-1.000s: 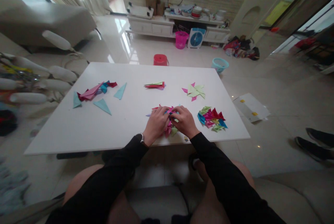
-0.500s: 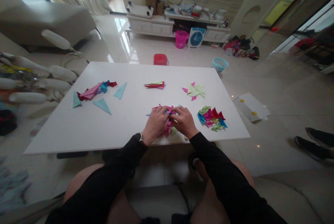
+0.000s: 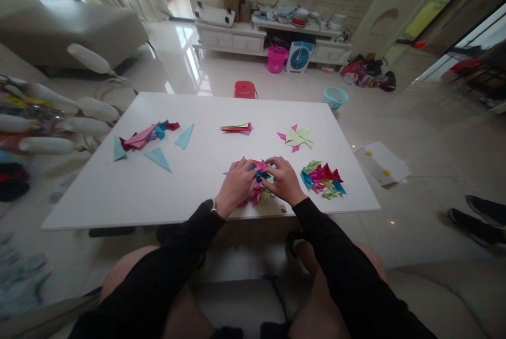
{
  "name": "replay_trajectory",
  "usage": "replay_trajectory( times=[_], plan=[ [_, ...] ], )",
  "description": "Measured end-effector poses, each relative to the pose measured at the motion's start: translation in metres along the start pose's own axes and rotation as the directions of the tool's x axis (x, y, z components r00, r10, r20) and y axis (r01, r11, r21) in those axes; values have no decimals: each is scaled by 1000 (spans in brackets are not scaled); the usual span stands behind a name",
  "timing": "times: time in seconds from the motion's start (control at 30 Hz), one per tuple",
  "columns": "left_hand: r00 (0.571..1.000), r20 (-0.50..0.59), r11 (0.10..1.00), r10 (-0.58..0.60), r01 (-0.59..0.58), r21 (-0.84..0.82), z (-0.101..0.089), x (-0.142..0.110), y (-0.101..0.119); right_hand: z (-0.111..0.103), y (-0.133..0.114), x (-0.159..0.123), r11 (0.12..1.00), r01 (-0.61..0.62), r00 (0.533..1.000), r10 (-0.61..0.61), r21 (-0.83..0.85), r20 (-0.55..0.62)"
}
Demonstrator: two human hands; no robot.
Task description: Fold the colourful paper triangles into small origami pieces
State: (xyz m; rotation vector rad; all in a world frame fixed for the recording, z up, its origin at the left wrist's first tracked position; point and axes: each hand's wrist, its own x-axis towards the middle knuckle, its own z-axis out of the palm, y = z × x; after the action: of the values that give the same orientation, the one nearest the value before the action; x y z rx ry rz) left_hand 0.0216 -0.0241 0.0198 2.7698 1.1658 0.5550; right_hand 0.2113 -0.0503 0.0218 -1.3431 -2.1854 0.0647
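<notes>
A colourful cluster of folded paper pieces (image 3: pixel 258 195) in pink, green and red lies at the near edge of the table, partly covered by my hands. Between my fingertips is a small blue folded paper piece (image 3: pixel 259 175). My left hand (image 3: pixel 237 181), with a watch on its wrist, curls its fingers onto the blue piece from the left. From the other side, my right hand (image 3: pixel 282 178) pinches it between thumb and forefinger. A heap of small folded papers (image 3: pixel 322 180) in red, blue, green and pink lies just right of my right hand.
On the white table (image 3: pixel 190 191) lie a stack of papers (image 3: pixel 236 128), a pink-and-green group (image 3: pixel 297 137), a mixed pile (image 3: pixel 142 137) and light-blue triangles (image 3: pixel 158 159). Beyond the far edge stand a red stool (image 3: pixel 245 89) and a blue basket (image 3: pixel 336 97).
My right hand's fingers have opened out slightly to the right, so more of the blue piece shows between my hands. The whole view has shifted a little.
</notes>
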Motion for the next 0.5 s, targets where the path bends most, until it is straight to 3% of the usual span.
replay_trajectory(
  times=[0.5],
  plan=[
    [998,50,999,26,-27,19,2,-1,-1,0,-2,0,1000,-5,993,4,9,115]
  ],
)
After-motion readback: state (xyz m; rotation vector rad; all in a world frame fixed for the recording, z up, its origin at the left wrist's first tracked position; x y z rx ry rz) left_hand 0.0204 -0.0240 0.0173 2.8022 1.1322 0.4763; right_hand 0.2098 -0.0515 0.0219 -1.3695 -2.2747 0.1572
